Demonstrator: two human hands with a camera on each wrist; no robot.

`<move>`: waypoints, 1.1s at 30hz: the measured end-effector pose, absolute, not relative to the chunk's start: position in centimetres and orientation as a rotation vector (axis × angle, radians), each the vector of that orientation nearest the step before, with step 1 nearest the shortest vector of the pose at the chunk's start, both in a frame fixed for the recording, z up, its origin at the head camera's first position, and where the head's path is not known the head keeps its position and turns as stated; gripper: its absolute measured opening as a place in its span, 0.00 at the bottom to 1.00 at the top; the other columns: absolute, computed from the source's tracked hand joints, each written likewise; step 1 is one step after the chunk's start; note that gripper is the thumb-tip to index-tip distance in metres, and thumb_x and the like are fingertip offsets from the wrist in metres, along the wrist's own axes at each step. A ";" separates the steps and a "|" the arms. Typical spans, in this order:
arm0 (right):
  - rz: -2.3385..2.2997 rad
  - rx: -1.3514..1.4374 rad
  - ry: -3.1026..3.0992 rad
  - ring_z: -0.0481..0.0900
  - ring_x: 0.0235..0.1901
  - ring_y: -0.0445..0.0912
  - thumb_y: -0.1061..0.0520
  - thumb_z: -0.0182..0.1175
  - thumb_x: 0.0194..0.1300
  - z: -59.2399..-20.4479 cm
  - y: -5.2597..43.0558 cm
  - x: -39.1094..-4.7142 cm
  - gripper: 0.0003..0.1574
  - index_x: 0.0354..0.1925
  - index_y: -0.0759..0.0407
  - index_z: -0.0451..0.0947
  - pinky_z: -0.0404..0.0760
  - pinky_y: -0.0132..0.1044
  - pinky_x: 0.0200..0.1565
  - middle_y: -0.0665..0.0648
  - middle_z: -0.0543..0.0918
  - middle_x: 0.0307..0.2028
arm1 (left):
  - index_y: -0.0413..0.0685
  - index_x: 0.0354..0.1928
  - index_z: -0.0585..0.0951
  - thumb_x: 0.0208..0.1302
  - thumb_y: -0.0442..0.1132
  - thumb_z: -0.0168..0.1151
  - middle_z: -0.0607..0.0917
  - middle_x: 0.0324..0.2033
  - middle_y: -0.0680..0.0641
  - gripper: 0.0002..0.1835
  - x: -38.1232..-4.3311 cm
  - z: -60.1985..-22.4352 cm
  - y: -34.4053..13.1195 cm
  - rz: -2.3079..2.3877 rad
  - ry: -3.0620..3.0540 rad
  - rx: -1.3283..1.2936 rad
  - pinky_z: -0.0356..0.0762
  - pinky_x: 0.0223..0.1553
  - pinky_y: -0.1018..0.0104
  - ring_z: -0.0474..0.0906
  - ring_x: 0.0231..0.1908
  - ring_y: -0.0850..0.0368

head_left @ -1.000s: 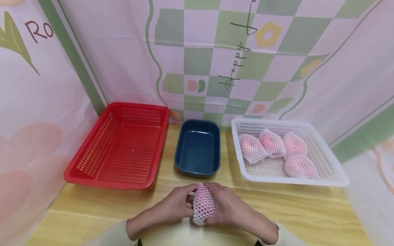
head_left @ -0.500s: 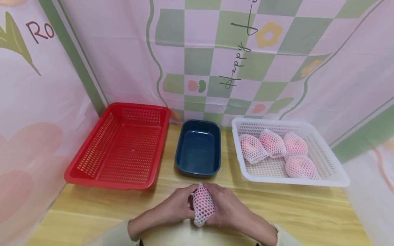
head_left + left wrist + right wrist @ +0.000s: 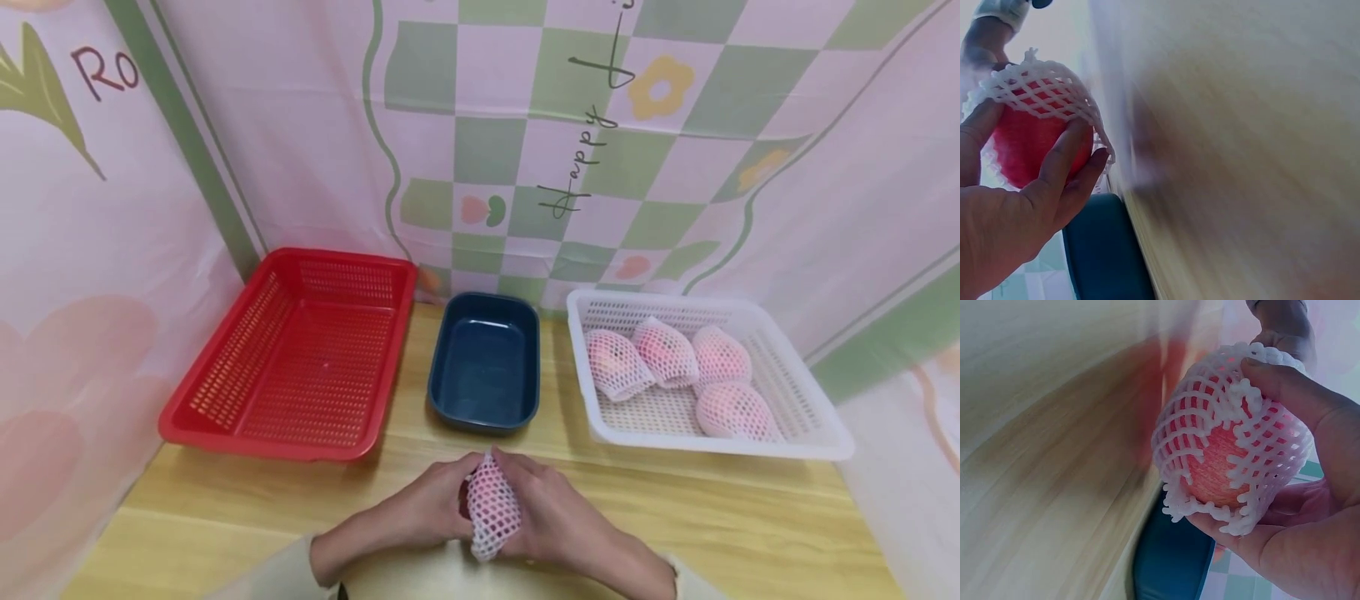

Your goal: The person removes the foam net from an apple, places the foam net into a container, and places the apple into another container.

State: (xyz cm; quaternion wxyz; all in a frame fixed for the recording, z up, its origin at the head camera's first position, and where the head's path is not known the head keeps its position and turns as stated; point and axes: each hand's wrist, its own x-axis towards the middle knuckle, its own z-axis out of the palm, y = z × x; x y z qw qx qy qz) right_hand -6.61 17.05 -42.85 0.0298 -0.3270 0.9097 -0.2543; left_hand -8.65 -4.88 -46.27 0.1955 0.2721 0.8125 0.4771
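Both hands hold a red apple (image 3: 1032,147) in a white foam net (image 3: 494,508), low over the table near the front edge. On the left side the net is drawn back and bare red skin shows. My left hand (image 3: 431,504) has its thumb and fingers curled round that bare side, fingertips at the net's edge in the left wrist view. From the other side my right hand (image 3: 558,508) grips the netted apple, its thumb pressing on the net (image 3: 1272,437). Striped skin shows through the net's open end in the right wrist view.
A red basket (image 3: 397,350) stands at the left on the wooden table (image 3: 712,508). Behind the hands is a dark blue tub (image 3: 483,367). The white basket (image 3: 720,446) at right holds several netted apples (image 3: 735,410). Printed curtains hang behind and at both sides.
More dark red skin shows between the left hand and the net, as the net slips off that side. The net's lower end has dropped slightly. The head view has shifted a little.
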 end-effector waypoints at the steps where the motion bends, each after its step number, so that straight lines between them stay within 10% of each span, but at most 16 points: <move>1: -0.784 -1.010 2.801 0.85 0.57 0.57 0.45 0.88 0.43 -42.8 17.1 -6.6 0.65 0.69 0.76 0.70 0.86 0.51 0.58 0.69 0.84 0.60 | 0.48 0.67 0.76 0.46 0.32 0.84 0.86 0.58 0.48 0.42 -8.6 -46.3 -4.9 1.334 2.282 0.770 0.77 0.63 0.66 0.81 0.59 0.60; 33: -0.930 -1.182 2.833 0.90 0.49 0.46 0.51 0.81 0.57 -41.9 19.2 -7.3 0.43 0.67 0.63 0.79 0.89 0.37 0.48 0.57 0.90 0.53 | 0.52 0.77 0.71 0.56 0.37 0.80 0.80 0.68 0.52 0.45 -8.6 -45.9 -6.3 1.519 2.240 0.760 0.71 0.72 0.57 0.76 0.68 0.53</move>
